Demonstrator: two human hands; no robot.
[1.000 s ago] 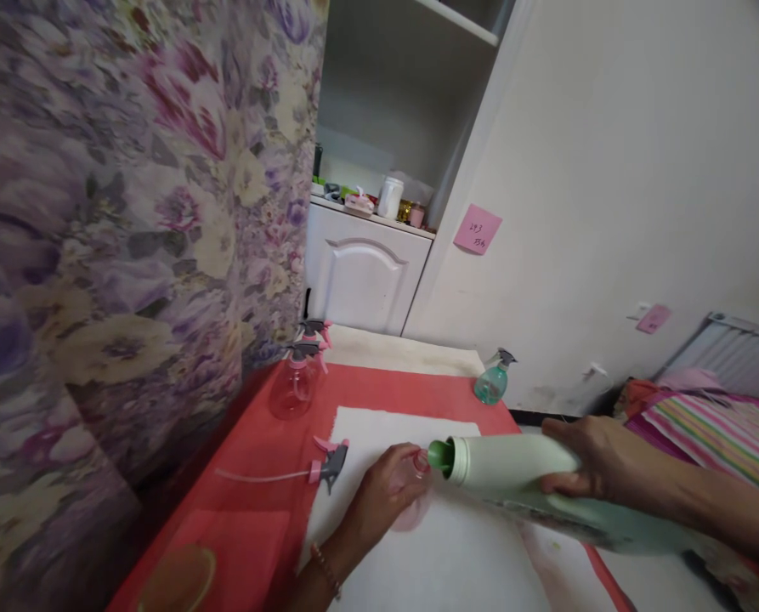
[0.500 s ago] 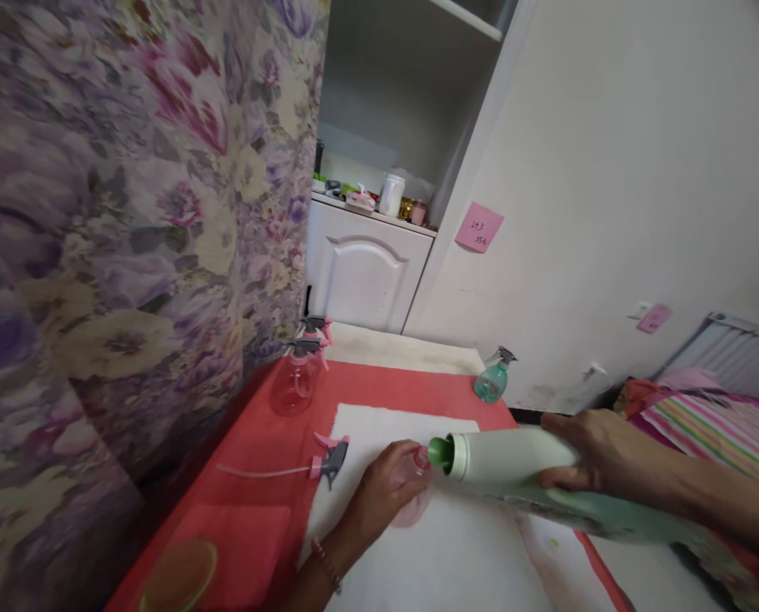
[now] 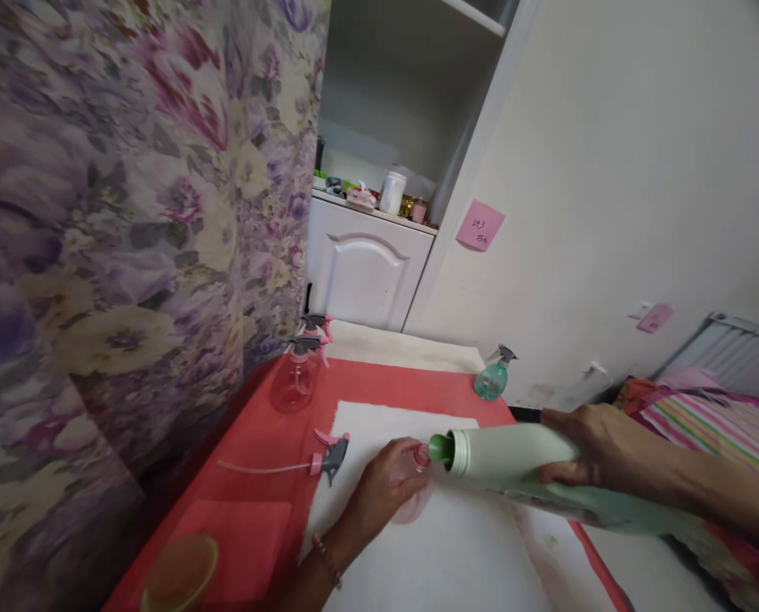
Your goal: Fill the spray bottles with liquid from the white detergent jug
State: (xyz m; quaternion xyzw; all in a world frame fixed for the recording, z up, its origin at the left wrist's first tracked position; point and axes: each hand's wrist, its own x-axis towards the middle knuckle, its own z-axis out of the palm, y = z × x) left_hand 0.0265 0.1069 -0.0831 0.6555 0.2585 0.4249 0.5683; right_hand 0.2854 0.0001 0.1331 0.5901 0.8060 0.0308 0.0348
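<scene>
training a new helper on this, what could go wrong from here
The large green bottle is tipped with its spout right at the small pink bottle's narrow neck, so a slight shift could spill onto the white cloth. Only the left hand steadies the small bottle, so a nudge might tilt it.

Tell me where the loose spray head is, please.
The spray head lies left of the left hand in the head view, partly on the white cloth.
</scene>
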